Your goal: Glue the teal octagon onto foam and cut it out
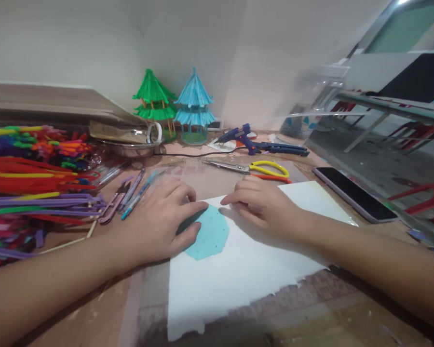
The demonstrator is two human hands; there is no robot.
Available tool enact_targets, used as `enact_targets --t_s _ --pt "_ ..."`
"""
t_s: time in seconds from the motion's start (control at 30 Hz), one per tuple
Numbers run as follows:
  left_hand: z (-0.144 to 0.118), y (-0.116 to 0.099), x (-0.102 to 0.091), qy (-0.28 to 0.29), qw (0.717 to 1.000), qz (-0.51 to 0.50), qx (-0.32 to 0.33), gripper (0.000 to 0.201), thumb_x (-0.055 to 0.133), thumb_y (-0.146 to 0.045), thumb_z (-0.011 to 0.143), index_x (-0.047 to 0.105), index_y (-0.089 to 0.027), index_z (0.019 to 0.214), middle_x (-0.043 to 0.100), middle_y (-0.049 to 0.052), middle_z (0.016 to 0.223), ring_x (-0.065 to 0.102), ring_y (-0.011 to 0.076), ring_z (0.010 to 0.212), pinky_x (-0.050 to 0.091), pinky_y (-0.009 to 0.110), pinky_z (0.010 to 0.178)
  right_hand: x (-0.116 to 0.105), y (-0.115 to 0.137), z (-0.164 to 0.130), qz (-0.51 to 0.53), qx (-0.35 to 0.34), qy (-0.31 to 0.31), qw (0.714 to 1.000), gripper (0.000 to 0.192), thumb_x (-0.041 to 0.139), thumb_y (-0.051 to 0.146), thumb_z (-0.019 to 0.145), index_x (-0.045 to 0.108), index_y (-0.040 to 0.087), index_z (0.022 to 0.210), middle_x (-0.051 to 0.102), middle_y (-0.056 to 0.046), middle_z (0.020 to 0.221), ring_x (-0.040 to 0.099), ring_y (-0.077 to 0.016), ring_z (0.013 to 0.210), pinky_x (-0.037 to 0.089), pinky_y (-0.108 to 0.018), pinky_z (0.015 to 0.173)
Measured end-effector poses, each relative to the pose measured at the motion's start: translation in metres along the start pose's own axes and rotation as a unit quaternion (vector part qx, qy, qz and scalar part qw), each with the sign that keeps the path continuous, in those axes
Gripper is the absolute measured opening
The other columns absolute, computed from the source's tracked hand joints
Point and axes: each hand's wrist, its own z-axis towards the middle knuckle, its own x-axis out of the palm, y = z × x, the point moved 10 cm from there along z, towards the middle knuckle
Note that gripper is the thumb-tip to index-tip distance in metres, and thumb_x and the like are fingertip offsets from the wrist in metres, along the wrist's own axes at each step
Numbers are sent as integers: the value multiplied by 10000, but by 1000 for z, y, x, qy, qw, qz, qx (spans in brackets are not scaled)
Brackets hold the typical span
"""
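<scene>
**Both hands pressed flat on teal cut-out over white sheet**

The white sheet (246,260) is the landmark: thin, matte, its near edge ragged as if torn, lying flat on the brown table (94,318). On its far-left corner lies a teal cut-out (210,233), flat, smooth and many-sided, roughly octagonal.

The left hand (162,221) lies palm down, fingers loosely spread, grasping nothing; thumb and forefinger bear on the left part of the cut-out and cover that edge. The right hand (260,205) rests on the sheet's far edge, fingers curled under, fingertips touching the cut-out's far-right corner; nothing is clasped.

Left of the sheet: a heap of fuzzy pipe cleaners (32,178) in many colours, and slim pens (130,195) beside it. Beyond the sheet: yellow-handled scissors (253,167), a blue glue gun (246,137), and two tiered model pagodas, one green (154,103), one blue (194,106). Right of the sheet: a dark-screened phone (354,193), lying flat.
</scene>
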Motion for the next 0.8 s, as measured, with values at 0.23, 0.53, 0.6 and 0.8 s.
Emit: enact_targets --t_s 0.23,0.53,0.6,0.8 --pt "2 1 4 16 1000 -5 0 379 498 -334 915 697 -175 1196 604 124 1025 551 335 1009 456 543 890 10 7 -3 3 -22 6 1000 266 477 49 901 714 131 992 589 -25 672 486 -156 645 363 -286 616" --pt "0 -9 -10 -47 998 25 31 289 493 -322 940 706 -136 999 615 129 981 571 315 971 459 493 874 11 3 -2 6 1 18 1000 243 476 61 910 693 159 959 605 -24 688 488 -153 652 360 -289 645" --pt "0 -7 -8 -40 999 23 24 300 498 -329 934 697 -146 1064 616 127 997 571 317 973 459 491 867 11 3 -2 7 -2 19 1000 258 473 54 909 703 149 976 596 -24 686 484 -154 657 355 -288 640" --pt "0 7 -13 -76 995 -57 -39 221 545 -333 888 621 -146 980 646 103 956 599 282 947 463 432 847 17 5 -4 1 -11 36 999 265 481 117 972 736 141 1040 565 -30 679 473 -169 687 346 -305 646"
